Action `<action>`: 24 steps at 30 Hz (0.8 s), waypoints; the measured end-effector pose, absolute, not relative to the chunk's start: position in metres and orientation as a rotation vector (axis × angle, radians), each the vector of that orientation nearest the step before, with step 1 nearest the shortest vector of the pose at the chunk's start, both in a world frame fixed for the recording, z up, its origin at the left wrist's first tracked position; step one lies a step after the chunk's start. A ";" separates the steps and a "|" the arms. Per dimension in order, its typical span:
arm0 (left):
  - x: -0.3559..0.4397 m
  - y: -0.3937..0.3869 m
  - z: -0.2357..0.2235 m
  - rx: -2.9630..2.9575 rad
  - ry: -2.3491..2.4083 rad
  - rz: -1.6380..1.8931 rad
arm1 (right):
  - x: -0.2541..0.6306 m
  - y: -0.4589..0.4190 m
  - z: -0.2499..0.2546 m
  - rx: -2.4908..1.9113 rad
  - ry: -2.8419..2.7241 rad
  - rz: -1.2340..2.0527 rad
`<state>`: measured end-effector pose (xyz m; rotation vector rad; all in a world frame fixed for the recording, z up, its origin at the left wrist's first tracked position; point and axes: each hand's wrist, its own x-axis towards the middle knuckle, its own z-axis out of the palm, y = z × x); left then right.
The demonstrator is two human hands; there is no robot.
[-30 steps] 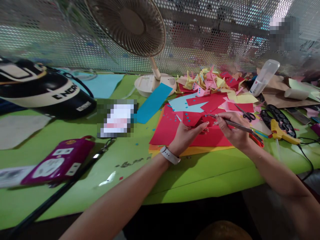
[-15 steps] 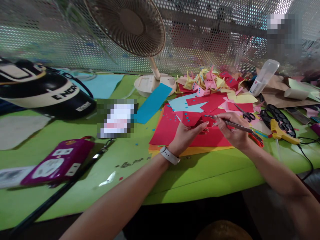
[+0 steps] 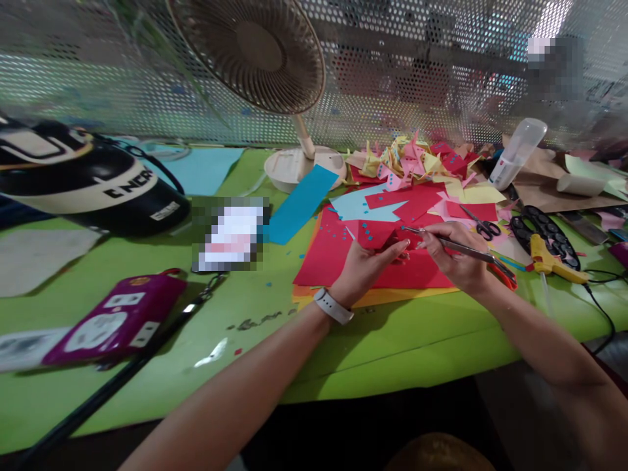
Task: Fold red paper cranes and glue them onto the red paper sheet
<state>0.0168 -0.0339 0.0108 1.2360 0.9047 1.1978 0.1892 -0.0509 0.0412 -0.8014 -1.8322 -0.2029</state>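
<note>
My left hand (image 3: 366, 267), with a pale watch on its wrist, is closed on a small red paper piece (image 3: 377, 234) dotted with blue bits. My right hand (image 3: 456, 257) grips a pair of metal tweezers (image 3: 464, 247), whose tips point left toward that piece. A tiny blue paper square (image 3: 403, 227) shows at the tweezer tips. Both hands are over a larger red sheet (image 3: 321, 267), which lies on orange-yellow paper (image 3: 367, 297). More blue bits are scattered on the red sheet's upper left.
Behind the hands lie a light blue paper (image 3: 353, 204) and a heap of pink and yellow scraps (image 3: 405, 160). Scissors (image 3: 487, 229), a yellow glue gun (image 3: 544, 257) and a black palette (image 3: 557, 239) sit right. A fan (image 3: 307, 147), phone (image 3: 233, 235) and black bottle (image 3: 93, 183) stand or lie leftward.
Both hands hold nearly the same position. The tweezer tips have shifted very slightly, the blue square staying at them. The whole view has tilted a touch.
</note>
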 end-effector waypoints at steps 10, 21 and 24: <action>0.016 -0.032 0.008 1.274 0.913 1.184 | 0.190 -0.050 0.040 -0.828 -1.832 -0.164; 0.016 -0.032 0.008 1.266 0.899 1.187 | 0.191 -0.050 0.041 -0.817 -1.783 -0.091; 0.016 -0.032 0.007 1.268 0.901 1.188 | 0.192 -0.049 0.040 -0.856 -1.783 -0.042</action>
